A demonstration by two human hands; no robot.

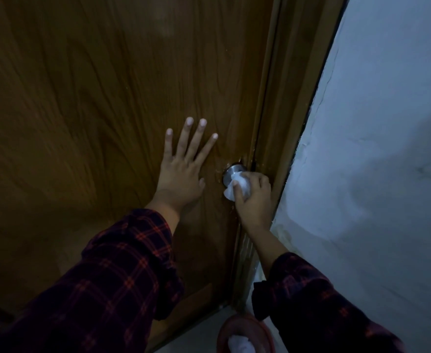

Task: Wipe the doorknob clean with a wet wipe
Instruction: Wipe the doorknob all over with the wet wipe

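Right hand (254, 197) clamps a crumpled wet wipe (237, 187) onto the steel doorknob (231, 171); just left of that grip, left hand (181, 171) lies flat, fingers spread, empty, on the wooden door (95, 98).

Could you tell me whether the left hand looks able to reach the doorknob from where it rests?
Probably yes: the left hand lies flat on the door just beside the doorknob, nothing between them, though the right hand and wet wipe cover much of it.
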